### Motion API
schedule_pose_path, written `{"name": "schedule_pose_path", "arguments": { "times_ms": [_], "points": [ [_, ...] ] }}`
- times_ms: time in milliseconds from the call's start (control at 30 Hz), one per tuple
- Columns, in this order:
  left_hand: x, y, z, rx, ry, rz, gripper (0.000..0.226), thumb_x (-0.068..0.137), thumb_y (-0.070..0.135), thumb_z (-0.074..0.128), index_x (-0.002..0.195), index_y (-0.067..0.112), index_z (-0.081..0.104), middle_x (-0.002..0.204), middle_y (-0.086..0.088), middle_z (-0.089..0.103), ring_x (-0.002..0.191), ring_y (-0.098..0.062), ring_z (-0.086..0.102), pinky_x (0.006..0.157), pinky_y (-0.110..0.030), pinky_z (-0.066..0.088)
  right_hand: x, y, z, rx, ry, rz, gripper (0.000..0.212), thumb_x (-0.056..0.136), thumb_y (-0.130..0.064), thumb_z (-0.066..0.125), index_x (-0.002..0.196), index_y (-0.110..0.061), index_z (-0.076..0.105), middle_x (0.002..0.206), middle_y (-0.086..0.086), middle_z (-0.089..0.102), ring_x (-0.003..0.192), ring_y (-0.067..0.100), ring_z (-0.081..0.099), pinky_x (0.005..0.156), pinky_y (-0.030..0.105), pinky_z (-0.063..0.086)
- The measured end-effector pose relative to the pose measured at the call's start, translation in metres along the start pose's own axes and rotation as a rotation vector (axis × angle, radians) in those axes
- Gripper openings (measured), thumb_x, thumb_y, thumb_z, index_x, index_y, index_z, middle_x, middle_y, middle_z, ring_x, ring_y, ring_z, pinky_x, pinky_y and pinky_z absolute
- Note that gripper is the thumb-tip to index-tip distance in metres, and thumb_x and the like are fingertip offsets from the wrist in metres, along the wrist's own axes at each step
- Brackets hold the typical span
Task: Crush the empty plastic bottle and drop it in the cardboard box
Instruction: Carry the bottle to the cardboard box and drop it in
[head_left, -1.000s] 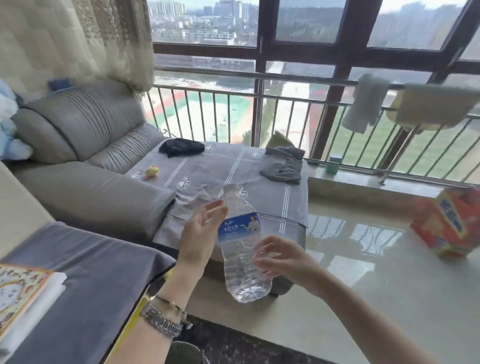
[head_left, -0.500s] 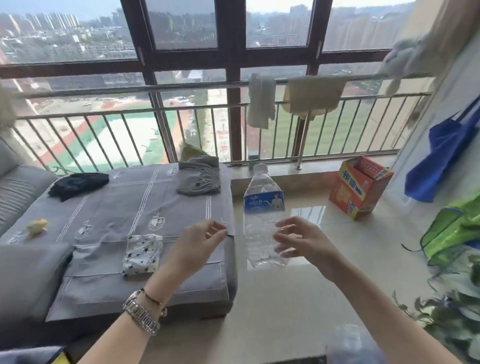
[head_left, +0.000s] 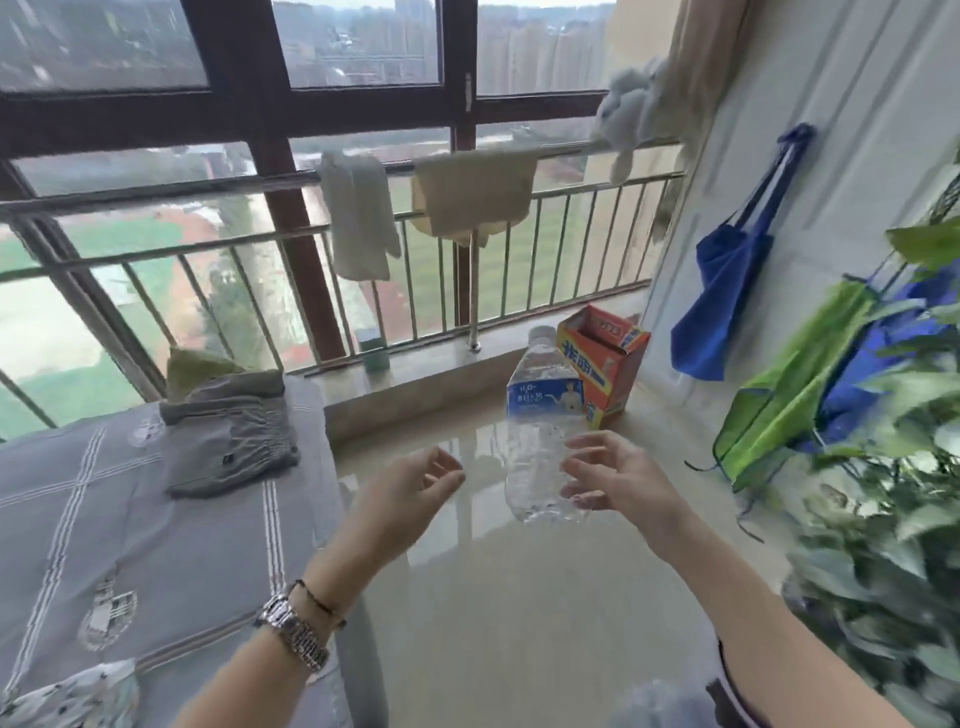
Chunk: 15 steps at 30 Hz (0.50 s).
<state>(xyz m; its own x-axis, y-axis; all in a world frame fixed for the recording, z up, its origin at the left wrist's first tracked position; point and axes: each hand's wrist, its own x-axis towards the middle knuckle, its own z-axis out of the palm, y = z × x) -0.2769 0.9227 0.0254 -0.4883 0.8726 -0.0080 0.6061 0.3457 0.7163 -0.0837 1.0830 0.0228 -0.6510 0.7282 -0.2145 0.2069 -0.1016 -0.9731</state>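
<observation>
A clear empty plastic bottle (head_left: 540, 447) with a blue label and white cap stands upright in the air at centre, uncrushed. My right hand (head_left: 621, 480) grips its lower right side, fingers loosely spread around it. My left hand (head_left: 402, 496) hovers open a short way left of the bottle, not touching it. The cardboard box (head_left: 608, 366), orange and red with its top flaps open, sits on the glossy floor by the wall corner, just behind and right of the bottle's top.
A grey-covered couch (head_left: 156, 519) with folded clothes (head_left: 228, 431) fills the left. A window railing (head_left: 519, 218) with hung cloths runs behind. A small green cup (head_left: 375, 352) stands on the sill. A blue bag (head_left: 722, 306), green bag (head_left: 795, 384) and leafy plant (head_left: 883, 493) crowd the right.
The view has swung right, bringing the box from far right to just behind the bottle. The bottle stays upright in my right hand; my left hand stays apart from it.
</observation>
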Motion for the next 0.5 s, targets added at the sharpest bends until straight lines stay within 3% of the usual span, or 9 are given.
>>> {"name": "schedule_pose_path", "arguments": {
  "times_ms": [100, 333, 500],
  "points": [
    [0.06, 0.005, -0.015, 0.14, -0.007, 0.073, 0.018, 0.09, 0.035, 0.058, 0.097, 0.022, 0.068, 0.092, 0.009, 0.07, 0.079, -0.006, 0.065, 0.072, -0.03, 0.055, 0.042, -0.015, -0.007, 0.034, 0.079, -0.005, 0.019, 0.086, -0.01, 0.069, 0.103, -0.013, 0.061, 0.092, 0.008, 0.065, 0.06, 0.014, 0.07, 0.052, 0.02, 0.056],
    [0.171, 0.012, -0.004, 0.353, -0.129, 0.187, 0.021, 0.091, 0.041, 0.053, 0.1, 0.026, 0.065, 0.106, 0.01, 0.069, 0.096, -0.013, 0.064, 0.078, -0.032, 0.053, 0.109, -0.024, -0.042, 0.062, 0.223, -0.002, 0.018, 0.085, -0.013, 0.07, 0.101, -0.015, 0.062, 0.091, 0.005, 0.064, 0.058, 0.012, 0.069, 0.055, 0.022, 0.057],
    [0.255, 0.023, 0.025, 0.425, -0.166, 0.274, 0.02, 0.091, 0.041, 0.052, 0.102, 0.029, 0.063, 0.109, 0.011, 0.066, 0.098, -0.014, 0.062, 0.07, -0.028, 0.044, 0.169, -0.024, -0.081, 0.07, 0.303, -0.002, 0.022, 0.084, -0.014, 0.071, 0.104, -0.012, 0.061, 0.09, 0.003, 0.066, 0.057, 0.011, 0.07, 0.053, 0.021, 0.056]
  ]
}}
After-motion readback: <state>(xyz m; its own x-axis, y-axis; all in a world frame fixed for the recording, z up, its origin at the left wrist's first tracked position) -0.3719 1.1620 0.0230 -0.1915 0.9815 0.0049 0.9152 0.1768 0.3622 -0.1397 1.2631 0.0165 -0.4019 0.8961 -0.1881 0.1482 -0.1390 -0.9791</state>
